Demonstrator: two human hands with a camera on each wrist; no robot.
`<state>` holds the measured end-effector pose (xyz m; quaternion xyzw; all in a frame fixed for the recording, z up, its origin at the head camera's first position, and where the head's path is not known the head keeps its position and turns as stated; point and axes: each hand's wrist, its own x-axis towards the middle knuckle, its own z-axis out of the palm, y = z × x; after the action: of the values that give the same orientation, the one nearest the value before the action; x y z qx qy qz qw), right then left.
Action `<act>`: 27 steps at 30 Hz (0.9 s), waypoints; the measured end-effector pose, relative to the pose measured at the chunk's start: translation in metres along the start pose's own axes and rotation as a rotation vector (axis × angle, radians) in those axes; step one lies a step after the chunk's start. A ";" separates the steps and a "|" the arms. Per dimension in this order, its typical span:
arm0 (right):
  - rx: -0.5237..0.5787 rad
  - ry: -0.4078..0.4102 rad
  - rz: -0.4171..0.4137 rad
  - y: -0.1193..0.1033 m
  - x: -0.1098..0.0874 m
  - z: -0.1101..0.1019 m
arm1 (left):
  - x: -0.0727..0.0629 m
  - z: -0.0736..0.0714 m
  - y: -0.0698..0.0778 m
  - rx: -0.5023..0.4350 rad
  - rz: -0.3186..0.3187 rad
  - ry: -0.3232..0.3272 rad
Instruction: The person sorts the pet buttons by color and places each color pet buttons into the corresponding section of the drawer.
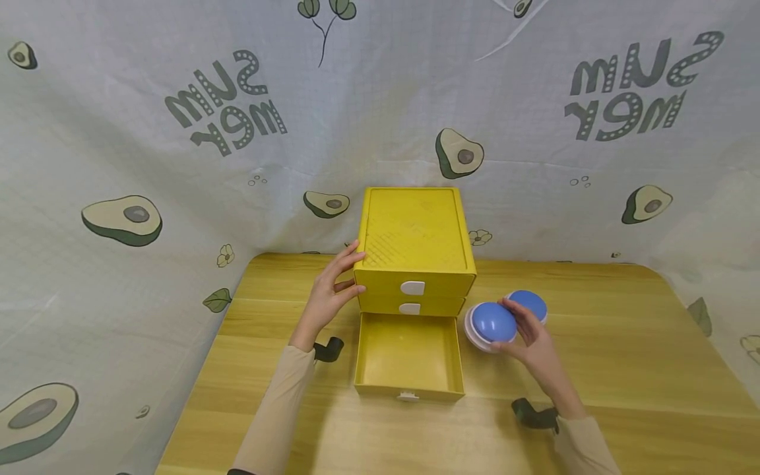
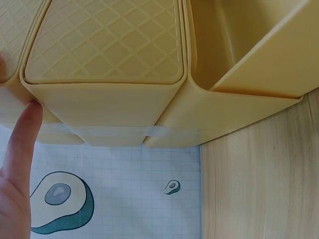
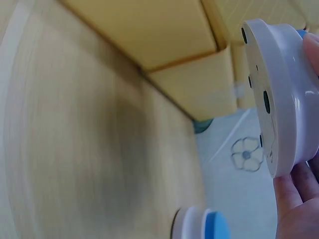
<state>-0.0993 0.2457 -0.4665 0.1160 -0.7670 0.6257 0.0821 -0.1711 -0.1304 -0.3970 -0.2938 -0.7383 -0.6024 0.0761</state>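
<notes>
A yellow drawer cabinet (image 1: 415, 231) stands at the back of the table, its bottom drawer (image 1: 410, 353) pulled out with a bare floor. My left hand (image 1: 325, 297) rests against the cabinet's left side, and in the left wrist view a straight finger (image 2: 22, 144) touches its wall. To the right of the open drawer, my right hand (image 1: 531, 343) grips a round white push button (image 1: 494, 322) with a blue dome. In the right wrist view this button (image 3: 279, 99) is off the table and tilted, its underside with dark spots showing. A second blue-domed button (image 1: 528, 305) sits on the table behind it.
The two upper drawers with white handles (image 1: 412, 287) are closed. Patterned cloth (image 1: 392, 99) hangs behind the wooden table (image 1: 605, 343). A black wrist mount (image 1: 328, 349) shows by the left wrist, another (image 1: 534, 415) by the right.
</notes>
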 end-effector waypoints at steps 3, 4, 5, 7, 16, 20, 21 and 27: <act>0.031 -0.010 -0.014 -0.011 -0.003 0.004 | 0.000 0.000 0.000 0.005 0.002 0.000; 0.041 -0.015 -0.018 -0.015 -0.004 0.006 | 0.000 0.000 0.000 0.007 0.004 0.000; 0.052 -0.020 -0.020 -0.018 -0.005 0.007 | 0.000 0.000 0.000 0.007 0.005 0.001; 0.060 -0.031 -0.026 -0.025 -0.007 0.011 | 0.000 0.000 0.000 0.007 0.007 0.001; 0.087 -0.105 -0.046 -0.038 -0.013 0.030 | 0.000 0.000 0.001 0.003 0.006 -0.002; 0.087 -0.129 -0.067 -0.040 -0.013 0.043 | 0.000 0.000 0.002 0.009 0.005 -0.003; 0.086 -0.135 -0.072 -0.040 -0.013 0.046 | 0.000 0.000 0.002 0.011 0.006 -0.003; 0.081 -0.184 -0.056 -0.041 -0.013 0.066 | 0.000 0.000 0.002 0.016 0.007 -0.001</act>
<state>-0.0740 0.1741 -0.4447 0.1974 -0.7420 0.6402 0.0241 -0.1697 -0.1305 -0.3954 -0.2960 -0.7420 -0.5962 0.0804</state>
